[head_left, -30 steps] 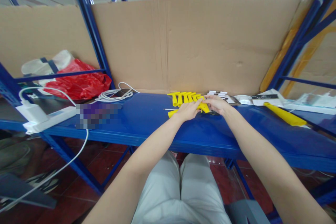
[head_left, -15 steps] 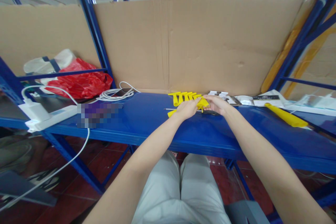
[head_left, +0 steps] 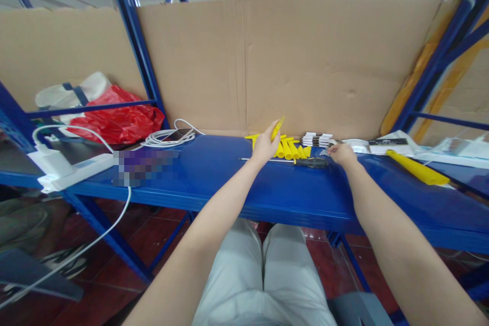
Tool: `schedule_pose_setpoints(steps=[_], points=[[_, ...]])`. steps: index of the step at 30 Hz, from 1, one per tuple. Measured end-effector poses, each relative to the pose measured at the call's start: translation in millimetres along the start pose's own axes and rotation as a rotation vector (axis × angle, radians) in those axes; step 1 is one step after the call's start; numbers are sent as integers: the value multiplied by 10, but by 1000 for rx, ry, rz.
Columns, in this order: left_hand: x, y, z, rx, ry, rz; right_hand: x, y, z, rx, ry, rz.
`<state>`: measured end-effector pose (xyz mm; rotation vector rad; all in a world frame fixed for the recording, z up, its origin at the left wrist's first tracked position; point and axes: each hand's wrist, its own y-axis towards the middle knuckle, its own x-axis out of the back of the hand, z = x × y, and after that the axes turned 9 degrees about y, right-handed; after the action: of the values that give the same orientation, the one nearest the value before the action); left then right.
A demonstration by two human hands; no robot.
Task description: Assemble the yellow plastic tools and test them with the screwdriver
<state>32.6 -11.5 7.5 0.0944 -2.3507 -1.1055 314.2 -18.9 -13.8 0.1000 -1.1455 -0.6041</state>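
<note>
My left hand (head_left: 266, 143) is closed around a yellow T-shaped plastic piece (head_left: 277, 128), its narrow end pointing up. Below and to the right of that hand, several more yellow T-shaped pieces (head_left: 288, 150) lie in a row on the blue shelf. A screwdriver (head_left: 311, 163) with a black handle and a long thin shaft rests in front of the row. My right hand (head_left: 343, 154) has its fingertips pinched together at a small pile of shiny bits (head_left: 324, 153); whatever is between them is too small to make out.
Black-and-white packets (head_left: 317, 139) stand behind the small bits. A long yellow piece (head_left: 416, 168) lies at the right. To the left are a coiled white cable (head_left: 168, 137), a power strip (head_left: 82, 170) and a red plastic bag (head_left: 114, 114). Cardboard (head_left: 305, 61) walls the back.
My hands have parted. The left rose slightly leftward with a yellow piece; the right moved right to the small bits. The row of yellow pieces and the screwdriver are now uncovered.
</note>
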Motion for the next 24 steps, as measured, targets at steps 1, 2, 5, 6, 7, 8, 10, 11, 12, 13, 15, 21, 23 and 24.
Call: schedule_pose_setpoints(steps=[1,2,5,6,7,8,10,11,12,13,15,21,23,24], points=[[-5,18,6,14,-55,-14,-9,-11,-2,-26,-45,23],[-4,33,6,37,-104,-25,-13,-23,5,-60,-80,38],[27,54,-27,167,-229,-48,-11,-45,26,-101,-120,44],[43,53,-48,223,-273,-48,-13,-45,25,-106,-120,44],[59,49,-71,276,-319,-39,-19,-41,18,-107,-116,48],[73,43,-96,324,-366,-24,-28,-34,9,-101,-110,52],[95,29,-145,395,-450,8,-54,-17,-14,-75,-101,50],[102,23,-167,413,-482,24,-69,-9,-24,-59,-98,45],[107,17,-187,424,-507,38,-81,-3,-31,-49,-99,40],[110,12,-204,429,-525,52,-91,1,-34,-43,-101,39],[116,5,-229,440,-555,77,-98,-1,-30,-43,-109,50],[133,-6,-234,523,-693,143,-67,-44,17,-28,-140,91],[134,-9,-222,565,-729,191,-66,-50,25,-24,-149,91],[133,-11,-215,587,-739,218,-68,-51,28,-17,-153,86]])
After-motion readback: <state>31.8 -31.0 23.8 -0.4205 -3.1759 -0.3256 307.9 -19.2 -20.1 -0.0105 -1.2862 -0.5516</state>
